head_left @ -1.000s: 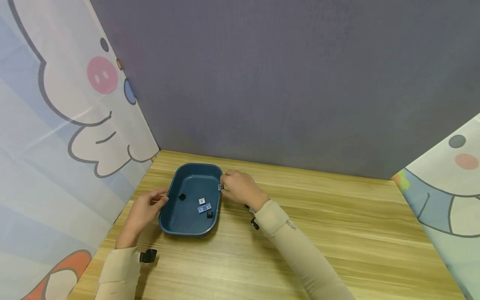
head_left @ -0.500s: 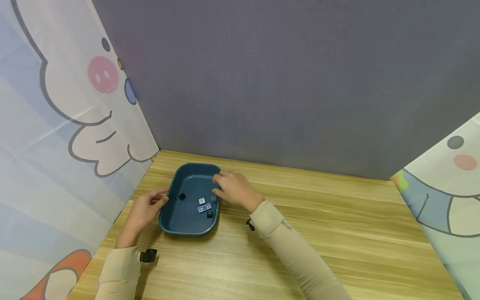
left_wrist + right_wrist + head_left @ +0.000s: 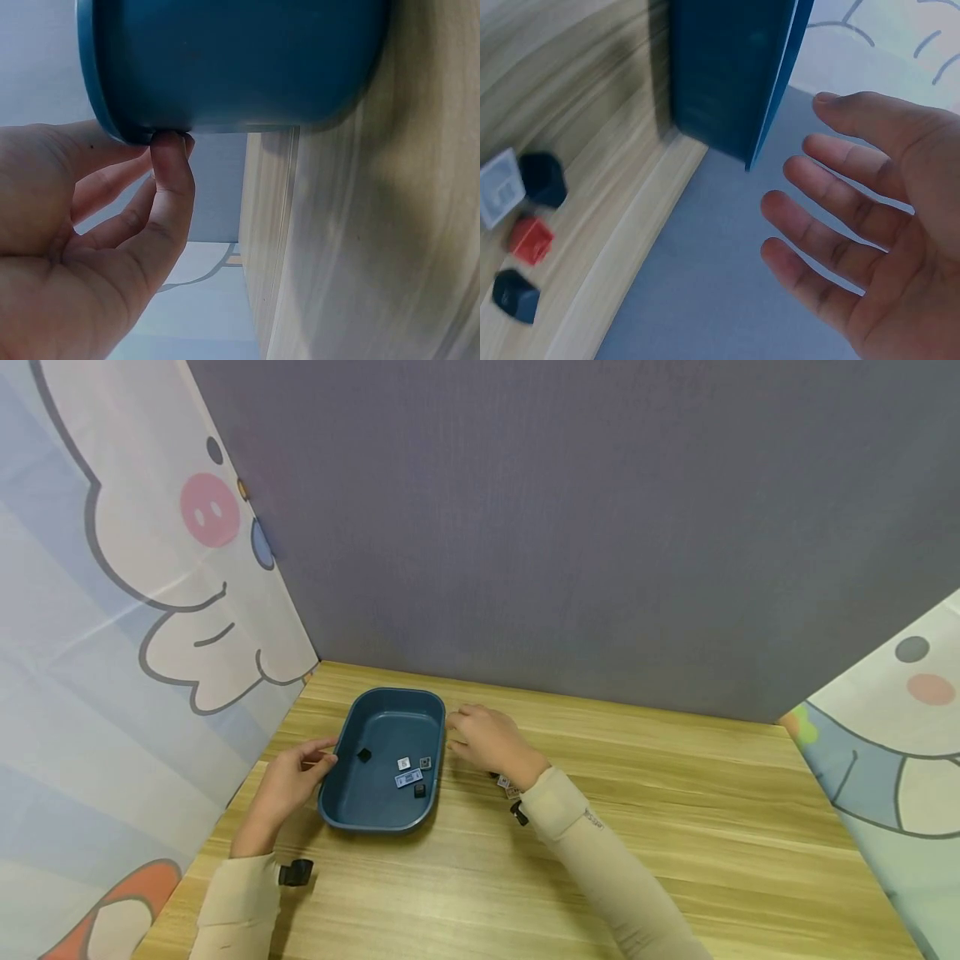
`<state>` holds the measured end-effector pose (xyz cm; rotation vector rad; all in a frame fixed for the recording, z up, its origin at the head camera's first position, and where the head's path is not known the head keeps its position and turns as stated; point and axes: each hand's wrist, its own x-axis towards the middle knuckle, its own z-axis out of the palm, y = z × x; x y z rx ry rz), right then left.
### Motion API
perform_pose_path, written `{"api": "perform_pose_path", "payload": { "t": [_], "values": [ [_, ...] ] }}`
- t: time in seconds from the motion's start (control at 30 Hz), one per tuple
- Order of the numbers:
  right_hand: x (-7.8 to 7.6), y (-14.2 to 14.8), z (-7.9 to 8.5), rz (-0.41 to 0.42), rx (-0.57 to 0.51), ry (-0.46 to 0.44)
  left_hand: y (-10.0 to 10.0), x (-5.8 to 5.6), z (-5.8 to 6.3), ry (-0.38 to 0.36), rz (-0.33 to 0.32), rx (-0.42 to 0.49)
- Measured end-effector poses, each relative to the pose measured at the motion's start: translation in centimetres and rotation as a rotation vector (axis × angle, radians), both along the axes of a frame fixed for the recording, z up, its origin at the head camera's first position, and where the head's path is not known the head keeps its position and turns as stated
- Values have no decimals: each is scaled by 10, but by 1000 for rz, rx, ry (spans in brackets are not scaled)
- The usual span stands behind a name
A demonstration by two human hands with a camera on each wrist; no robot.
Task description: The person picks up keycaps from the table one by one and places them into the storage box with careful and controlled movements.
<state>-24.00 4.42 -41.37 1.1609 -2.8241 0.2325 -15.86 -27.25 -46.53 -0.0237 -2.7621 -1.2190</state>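
A dark blue plastic tray point(image 3: 382, 777) sits on the table, left of centre in the head view. Inside it lie small keycaps: a pale blue wide keycap point(image 3: 408, 777), a white keycap point(image 3: 403, 763), a grey keycap point(image 3: 425, 762) and two black ones, such as the black keycap point(image 3: 419, 791). My left hand point(image 3: 288, 781) touches the tray's left outer side, thumb and fingertips just under the rim. My right hand point(image 3: 862, 210) is held just outside the tray's right rim, its fingers spread and relaxed with nothing between them.
More keycaps lie on the table under my right wrist, among them a red keycap point(image 3: 531, 240), a black keycap point(image 3: 516, 295) and a whitish keycap point(image 3: 501, 187). A grey panel point(image 3: 555, 543) rises behind the wooden table point(image 3: 675, 827). Printed cloths flank both sides.
My right hand has carried the grey keycap over the right rim, let it go into the tray, and drawn back to the right. The left hand stays at the tray's side.
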Motion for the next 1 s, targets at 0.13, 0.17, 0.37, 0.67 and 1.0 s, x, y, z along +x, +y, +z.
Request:
{"api": "perform_pose_path", "payload": {
  "t": [0.13,0.17,0.37,0.67,1.0],
  "values": [
    [2,17,-2,-24,-9,-14,0,0,-1,-9,-2,5],
    [2,22,-2,-31,-2,-13,0,0,-1,-9,-2,5],
    [3,46,-9,-66,33,-4,-1,0,-2,-11,-1,4],
    [0,67,-23,-86,13,-20,0,-1,-3,-1,-3,0],
    [-1,82,-46,-101,44,-29,-1,-1,-2,-3,2,9]
  ]
}}
